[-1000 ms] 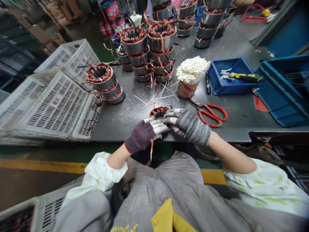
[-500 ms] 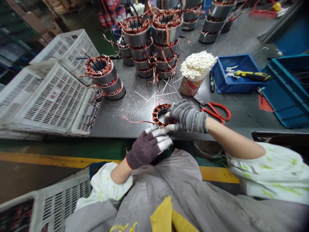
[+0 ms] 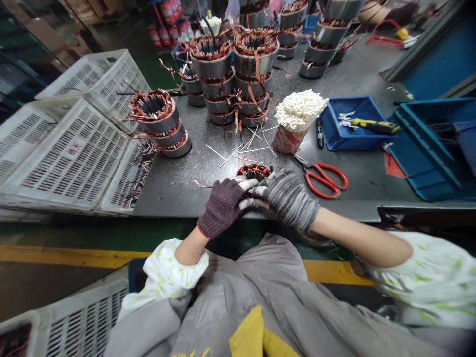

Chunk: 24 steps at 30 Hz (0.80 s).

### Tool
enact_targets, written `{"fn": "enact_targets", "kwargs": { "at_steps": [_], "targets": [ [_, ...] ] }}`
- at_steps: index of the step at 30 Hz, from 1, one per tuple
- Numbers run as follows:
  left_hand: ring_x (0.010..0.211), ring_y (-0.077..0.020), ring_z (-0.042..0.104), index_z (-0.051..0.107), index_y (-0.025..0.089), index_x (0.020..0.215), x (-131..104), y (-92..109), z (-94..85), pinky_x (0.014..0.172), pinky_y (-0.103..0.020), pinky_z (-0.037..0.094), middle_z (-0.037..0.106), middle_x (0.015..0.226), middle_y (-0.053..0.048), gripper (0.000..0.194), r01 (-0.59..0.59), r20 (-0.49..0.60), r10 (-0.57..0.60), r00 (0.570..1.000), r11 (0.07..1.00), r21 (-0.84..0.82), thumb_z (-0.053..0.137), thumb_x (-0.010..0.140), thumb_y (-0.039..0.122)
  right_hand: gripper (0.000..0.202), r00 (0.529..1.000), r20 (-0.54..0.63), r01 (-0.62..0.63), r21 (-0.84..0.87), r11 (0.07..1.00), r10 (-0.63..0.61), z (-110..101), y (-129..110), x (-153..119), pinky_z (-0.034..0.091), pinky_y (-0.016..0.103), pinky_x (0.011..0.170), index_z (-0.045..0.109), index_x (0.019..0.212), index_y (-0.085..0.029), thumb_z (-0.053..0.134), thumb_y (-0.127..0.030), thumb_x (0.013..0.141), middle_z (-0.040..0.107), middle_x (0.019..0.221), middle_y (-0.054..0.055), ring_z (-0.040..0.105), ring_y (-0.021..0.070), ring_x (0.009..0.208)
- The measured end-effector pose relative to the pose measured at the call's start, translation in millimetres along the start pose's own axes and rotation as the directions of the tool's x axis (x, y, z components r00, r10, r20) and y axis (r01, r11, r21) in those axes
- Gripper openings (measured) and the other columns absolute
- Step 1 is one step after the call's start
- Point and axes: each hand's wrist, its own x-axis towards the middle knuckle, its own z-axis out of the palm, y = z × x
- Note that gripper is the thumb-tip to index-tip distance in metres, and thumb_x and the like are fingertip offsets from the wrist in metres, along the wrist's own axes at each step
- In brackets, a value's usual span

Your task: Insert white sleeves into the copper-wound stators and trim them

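Note:
A small ring-shaped stator with copper windings (image 3: 254,171) rests at the table's front edge, its near side hidden by my gloves. My left hand (image 3: 226,201), in a dark purple glove with white fingertips, has its fingers closed on the ring's near left side. From the right, my right hand (image 3: 288,196), in a grey striped glove, grips the ring's near right side, its fingertips touching those of the left. Thin white sticks (image 3: 249,148) lie scattered just behind the ring. Red-handled scissors (image 3: 325,179) lie right of my right hand.
Stacked stators (image 3: 217,79) stand at the back, with a shorter stack (image 3: 163,124) at left. A cup of white sticks (image 3: 290,139), a blue tray (image 3: 353,141) and a teal crate (image 3: 420,163) are on the right. White crates (image 3: 74,148) adjoin the table's left edge. Another person's arm (image 3: 375,12) shows far back.
My left hand has moved up to the ring and closed on it. The ring now looks tilted, and my right hand has shifted slightly lower. The whole view has shifted a little.

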Motion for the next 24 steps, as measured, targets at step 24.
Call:
{"fn": "enact_targets", "kwargs": {
  "at_steps": [24],
  "targets": [
    [0.119,-0.0253,0.066,0.059,0.019,0.124,-3,23,16.6,0.116,-0.050,0.040,0.074,0.116,-0.009,0.029,0.041,-0.290,-0.019,0.957,0.997,0.071,0.062,0.096,0.024,0.018,0.457,-0.528,0.160,0.841,0.517,0.716,-16,82,-20,0.062,0.035,0.069,0.062,0.101,-0.028,0.063,-0.044,0.094,0.072,0.091,0.000,0.069,0.0156,0.071]
  ]
}}
